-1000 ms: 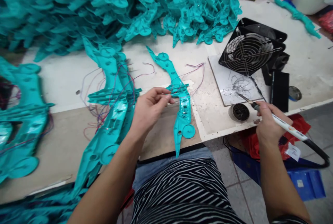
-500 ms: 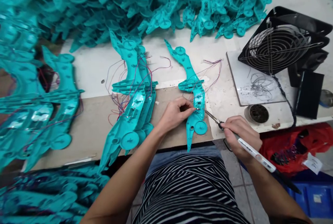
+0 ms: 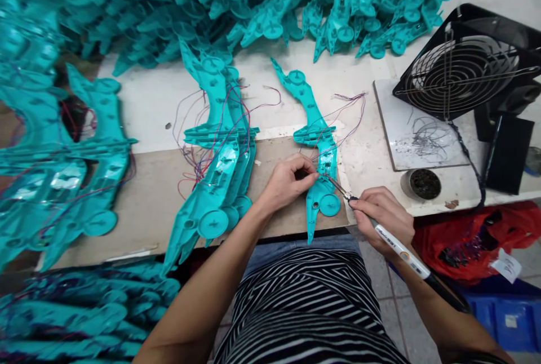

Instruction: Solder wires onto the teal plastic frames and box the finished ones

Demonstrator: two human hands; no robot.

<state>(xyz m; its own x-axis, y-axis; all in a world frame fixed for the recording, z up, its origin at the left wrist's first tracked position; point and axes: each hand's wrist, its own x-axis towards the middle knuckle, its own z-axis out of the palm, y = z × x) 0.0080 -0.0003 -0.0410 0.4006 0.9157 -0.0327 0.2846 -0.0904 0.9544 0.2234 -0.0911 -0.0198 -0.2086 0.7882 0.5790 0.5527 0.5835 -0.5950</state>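
A long teal plastic part (image 3: 315,144) with thin coloured wires lies on the brown board (image 3: 143,212) at the table's near edge. My left hand (image 3: 289,181) is closed in a pinch on a wire at the part's lower section. My right hand (image 3: 382,217) grips a white soldering iron (image 3: 395,245) like a pen. Its metal tip (image 3: 333,185) touches the part right beside my left fingertips.
A stack of wired teal parts (image 3: 220,172) lies left of my hands, more (image 3: 63,167) at far left, and a big heap (image 3: 253,3) across the back. At right: a black fan (image 3: 460,65), a metal plate with solder wire (image 3: 416,138), a small round tin (image 3: 425,183).
My right hand swung the soldering iron from the tin at right over to the teal part. My left hand slid down the part to pinch a wire at the tip.
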